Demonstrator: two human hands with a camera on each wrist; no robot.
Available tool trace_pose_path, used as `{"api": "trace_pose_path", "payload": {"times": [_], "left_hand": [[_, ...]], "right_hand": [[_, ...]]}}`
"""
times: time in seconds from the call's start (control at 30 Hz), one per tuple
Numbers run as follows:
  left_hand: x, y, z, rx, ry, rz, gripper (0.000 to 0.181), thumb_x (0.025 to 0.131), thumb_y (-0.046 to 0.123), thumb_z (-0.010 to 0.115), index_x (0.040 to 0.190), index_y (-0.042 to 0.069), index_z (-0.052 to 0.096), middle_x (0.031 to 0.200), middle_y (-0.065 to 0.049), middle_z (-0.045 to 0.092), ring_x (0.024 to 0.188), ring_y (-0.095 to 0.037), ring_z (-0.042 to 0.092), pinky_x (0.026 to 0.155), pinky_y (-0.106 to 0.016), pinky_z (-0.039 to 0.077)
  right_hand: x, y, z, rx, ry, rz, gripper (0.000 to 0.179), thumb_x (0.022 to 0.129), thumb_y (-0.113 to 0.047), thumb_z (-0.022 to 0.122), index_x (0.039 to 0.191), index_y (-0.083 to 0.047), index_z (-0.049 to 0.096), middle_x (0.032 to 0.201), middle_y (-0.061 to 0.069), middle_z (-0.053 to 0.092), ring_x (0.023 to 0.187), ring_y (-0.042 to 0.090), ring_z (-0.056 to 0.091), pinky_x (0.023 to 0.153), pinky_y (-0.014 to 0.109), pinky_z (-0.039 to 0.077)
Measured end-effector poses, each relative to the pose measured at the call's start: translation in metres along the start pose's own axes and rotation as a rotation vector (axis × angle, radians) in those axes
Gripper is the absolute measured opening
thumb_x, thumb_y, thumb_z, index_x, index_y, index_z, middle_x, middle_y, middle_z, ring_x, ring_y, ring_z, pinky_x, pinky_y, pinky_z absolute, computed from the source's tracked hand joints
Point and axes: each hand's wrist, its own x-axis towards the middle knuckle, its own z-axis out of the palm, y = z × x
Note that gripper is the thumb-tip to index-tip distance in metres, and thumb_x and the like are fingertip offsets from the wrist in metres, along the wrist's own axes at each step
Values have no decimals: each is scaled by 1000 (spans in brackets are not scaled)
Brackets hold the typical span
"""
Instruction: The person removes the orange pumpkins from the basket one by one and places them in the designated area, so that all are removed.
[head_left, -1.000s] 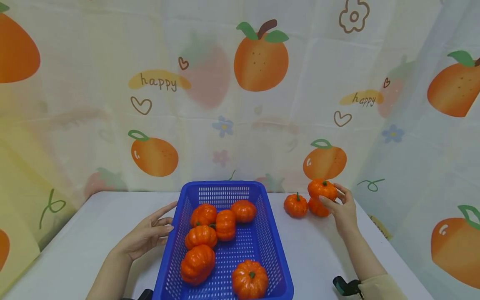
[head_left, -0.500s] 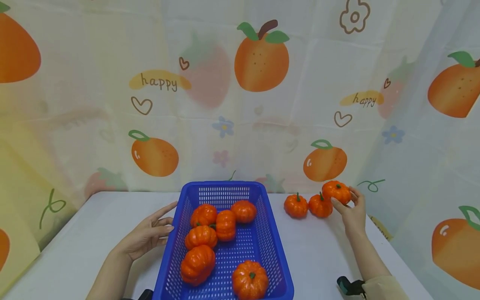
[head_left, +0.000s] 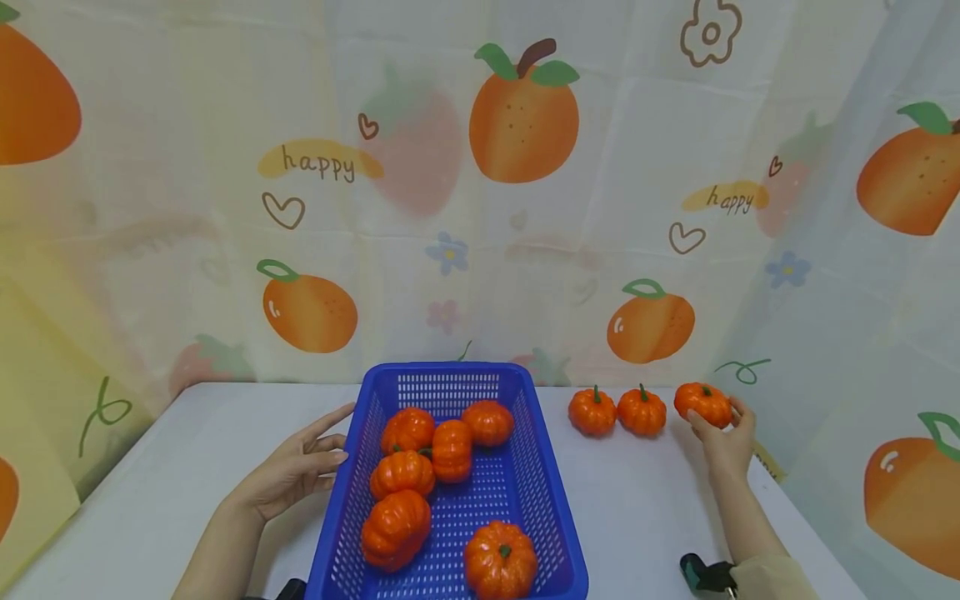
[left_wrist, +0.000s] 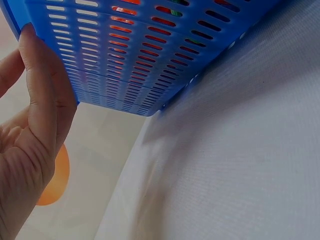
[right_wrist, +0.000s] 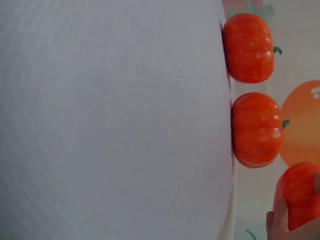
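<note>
Holding one pumpkin (head_left: 699, 403) in your right hand (head_left: 726, 435), you have it at the right end of a short row, thumb and fingers curled about its sides, stem near the top. From the right wrist view it seems just clear of the table (head_left: 607, 508), so I judge it not yet set down. To its left, across a small gap, stands the middle pumpkin (head_left: 642, 413), and close beside that the end pumpkin (head_left: 592, 412); both rest upright, stems up, with no hand on them. By my reading, then, two of the row are in place and the third is nearly so. Left of the row sits the blue basket (head_left: 442, 367), with six pumpkins lying in it: five bunched toward its left and far parts, the upper right one (head_left: 487, 422) among them, and the sixth (head_left: 500, 560) apart at the near right. None of these is being handled, so any work on them is not yet begun. Your left hand (head_left: 288, 471) grips nothing; its fingers are loosely extended, touching the basket's left side near the rim. Behind everything hangs a fruit-print curtain (head_left: 525, 221).
</note>
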Motion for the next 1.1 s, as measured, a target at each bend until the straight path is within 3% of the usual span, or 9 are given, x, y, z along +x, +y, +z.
{"api": "trace_pose_path", "payload": {"times": [0.07, 0.1, 0.2, 0.27, 0.33, 0.43, 0.7, 0.9, 1.1], "left_hand": [[0, 0, 0, 1, 0, 2, 69, 100, 4, 46, 159, 22, 14, 109, 8, 63, 95, -6, 69, 84, -27, 60], [0, 0, 0, 3, -1, 3, 69, 100, 4, 46, 159, 21, 13, 109, 8, 63, 95, -6, 69, 84, -27, 60], [0, 0, 0, 8, -1, 1, 70, 100, 5, 46, 159, 20, 12, 109, 8, 64, 95, -7, 69, 84, -26, 60], [0, 0, 0, 12, 0, -2, 70, 100, 5, 46, 159, 20, 12, 110, 7, 64, 95, -7, 69, 84, -26, 60], [0, 0, 0, 15, 1, -3, 69, 101, 6, 46, 159, 21, 13, 110, 7, 64, 95, -7, 69, 84, -26, 60], [-1, 0, 0, 15, -1, -2, 69, 101, 5, 46, 159, 21, 13, 110, 7, 64, 95, -7, 70, 84, -26, 60], [0, 1, 0, 3, -10, 8, 71, 100, 4, 45, 160, 18, 8, 110, 7, 63, 96, -7, 70, 85, -26, 60], [0, 2, 2, 6, 0, -7, 72, 100, 5, 46, 160, 18, 8, 112, 6, 64, 96, -7, 70, 85, -26, 60], [0, 0, 0, 19, 13, -16, 71, 100, 5, 47, 160, 20, 11, 110, 7, 64, 95, -7, 70, 85, -27, 60]], "right_hand": [[2, 2, -2, 14, -2, 15, 85, 92, -11, 64, 158, -15, 10, 165, 18, 8, 151, 38, 18, 70, 6, 52], [3, 4, -3, 13, -4, 18, 85, 92, -9, 64, 158, -13, 11, 164, 20, 10, 150, 39, 20, 70, 7, 53], [5, 8, -6, -47, -13, 32, 84, 93, -10, 62, 158, -10, 9, 163, 23, 11, 148, 41, 21, 99, 28, 54], [6, 11, -8, -88, -18, 40, 82, 94, -13, 60, 158, -9, 9, 163, 25, 11, 149, 43, 20, 116, 45, 40], [8, 13, -9, -112, -28, 46, 81, 95, -14, 57, 158, -8, 7, 164, 25, 9, 149, 44, 18, 121, 53, 29], [10, 16, -11, -146, -43, 57, 80, 95, -15, 55, 158, -6, 6, 163, 28, 10, 149, 47, 18, 122, 55, 25], [9, 17, -11, -241, -84, 16, 82, 94, -10, 55, 156, 0, 4, 160, 34, 11, 146, 51, 21, 118, 58, 30], [5, 19, -12, -321, -64, -23, 77, 94, -7, 54, 156, 2, 9, 158, 35, 15, 146, 53, 18, 120, 62, 22], [6, 20, -11, -378, -21, -10, 70, 95, -9, 55, 154, 3, 19, 155, 36, 24, 141, 54, 26, 118, 62, 27]]}}
